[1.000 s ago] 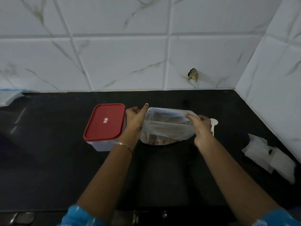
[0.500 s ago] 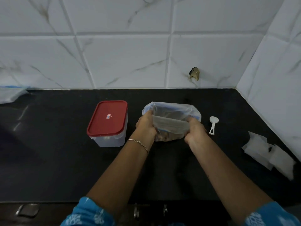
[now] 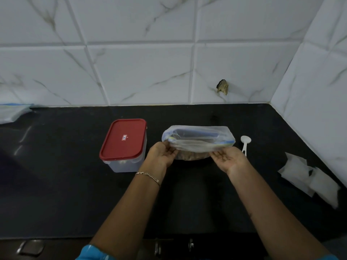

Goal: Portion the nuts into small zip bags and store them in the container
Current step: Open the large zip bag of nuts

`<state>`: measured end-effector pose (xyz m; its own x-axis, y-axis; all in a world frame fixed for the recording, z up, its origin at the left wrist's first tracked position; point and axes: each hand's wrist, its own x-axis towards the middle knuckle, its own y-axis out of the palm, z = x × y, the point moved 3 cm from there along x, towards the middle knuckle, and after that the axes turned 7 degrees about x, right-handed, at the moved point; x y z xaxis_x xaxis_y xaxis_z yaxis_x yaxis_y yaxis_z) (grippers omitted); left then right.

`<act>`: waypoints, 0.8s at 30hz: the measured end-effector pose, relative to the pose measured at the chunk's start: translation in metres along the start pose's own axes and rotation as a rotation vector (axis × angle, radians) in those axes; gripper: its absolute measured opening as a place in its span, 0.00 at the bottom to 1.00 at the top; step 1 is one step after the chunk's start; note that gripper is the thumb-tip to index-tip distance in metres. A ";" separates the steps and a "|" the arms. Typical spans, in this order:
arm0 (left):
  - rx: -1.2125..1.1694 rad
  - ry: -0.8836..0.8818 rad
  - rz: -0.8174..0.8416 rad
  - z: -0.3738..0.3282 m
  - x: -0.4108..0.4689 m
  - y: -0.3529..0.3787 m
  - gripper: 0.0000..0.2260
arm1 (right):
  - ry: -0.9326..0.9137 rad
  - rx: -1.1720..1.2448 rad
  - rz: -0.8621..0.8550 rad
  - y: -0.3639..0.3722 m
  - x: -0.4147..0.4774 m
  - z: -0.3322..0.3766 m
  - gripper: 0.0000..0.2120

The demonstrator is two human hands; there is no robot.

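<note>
The clear bag, mouth open, brown nuts at bottom, rim held by left fingers and right fingers; closed red-lidded container left of them; small zip bags well right

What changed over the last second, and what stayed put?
The left hand and right hand moved down from the top edge of the bag of nuts to its near side and now hold the rim there, palms up; the rim has folded down. The red-lidded container, spoon and small zip bags stayed put.
</note>
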<state>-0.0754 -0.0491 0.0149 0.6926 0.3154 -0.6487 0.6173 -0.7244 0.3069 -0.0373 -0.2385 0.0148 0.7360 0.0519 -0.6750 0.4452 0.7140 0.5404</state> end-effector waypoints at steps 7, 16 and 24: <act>-0.023 -0.067 -0.015 -0.011 0.008 0.005 0.17 | -0.020 0.006 -0.021 0.011 0.023 -0.006 0.20; 0.063 0.019 0.034 -0.026 0.022 0.025 0.16 | -0.092 -0.090 0.067 0.031 0.024 0.006 0.20; 0.314 -0.002 0.018 -0.018 0.024 0.013 0.23 | -0.135 -0.242 -0.039 0.003 0.030 0.006 0.18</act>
<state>-0.0442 -0.0393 0.0160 0.7018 0.2998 -0.6463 0.4590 -0.8841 0.0883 -0.0109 -0.2385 -0.0010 0.7894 -0.0604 -0.6109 0.3513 0.8605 0.3689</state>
